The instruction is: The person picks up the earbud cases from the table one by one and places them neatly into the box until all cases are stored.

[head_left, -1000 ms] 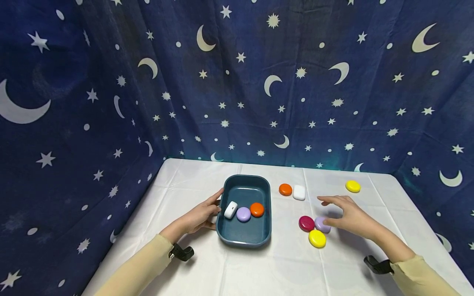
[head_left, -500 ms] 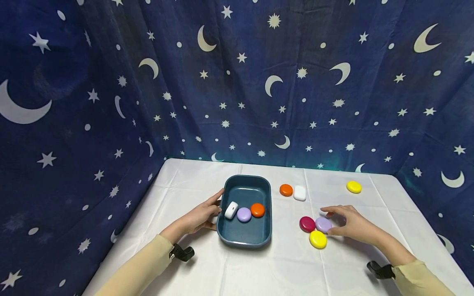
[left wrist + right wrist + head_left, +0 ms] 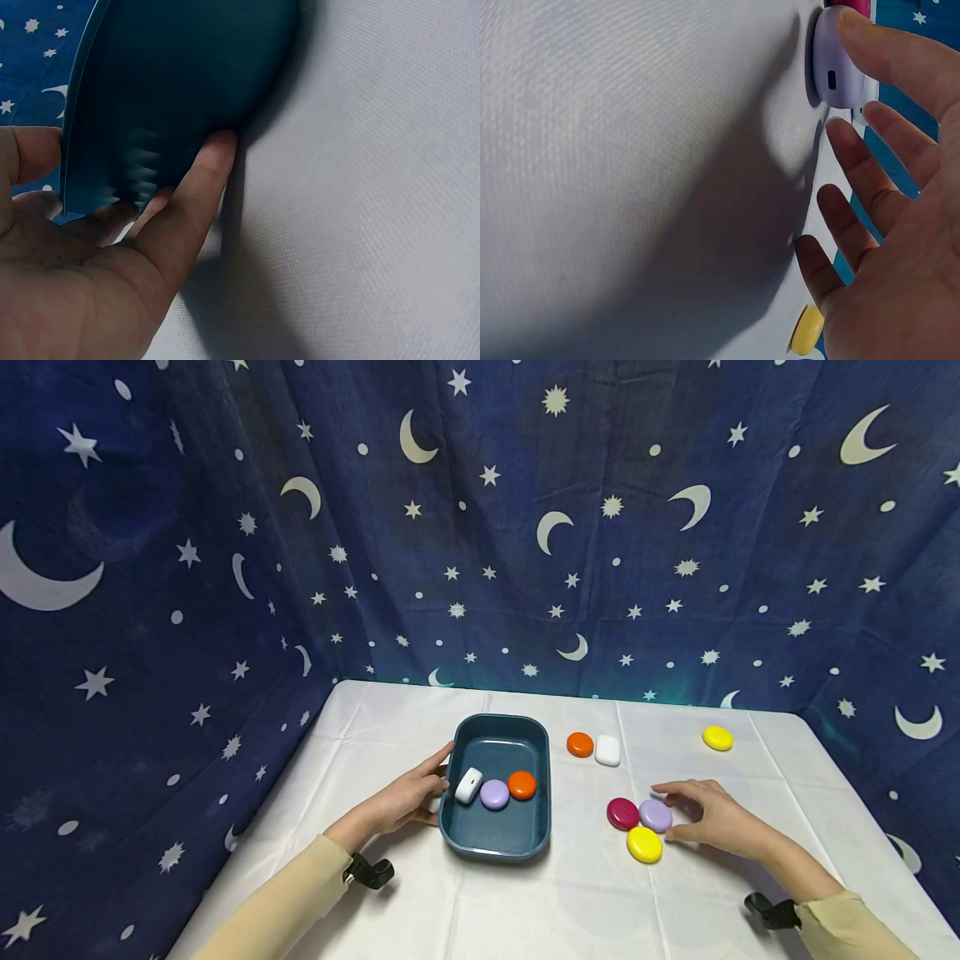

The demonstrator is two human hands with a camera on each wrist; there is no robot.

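A dark teal tray (image 3: 495,847) stands on the white-covered table. My left hand (image 3: 405,797) rests along its left side, fingers fairly straight; in the left wrist view the fingertips touch its wall. To the right, a round lavender piece (image 3: 656,816) lies between a crimson round piece (image 3: 622,814) and my right hand (image 3: 716,817). The right hand's thumb and index finger stand apart around its right side. In the right wrist view the thumb tip overlaps the lavender piece (image 3: 836,64), which has a small dark slot, while the other fingers are spread.
Inside the tray lie a white rounded piece (image 3: 468,786), another lavender piece (image 3: 494,794) and an orange one (image 3: 522,785). A yellow piece (image 3: 644,844) touches the cluster's front. Behind are an orange piece (image 3: 580,744), a white square piece (image 3: 607,750) and another yellow piece (image 3: 717,737).
My right hand has lowered toward the front of the table, beside the lavender piece, and its thumb and index finger now stand around that piece's right side. The left hand and tray stay put.
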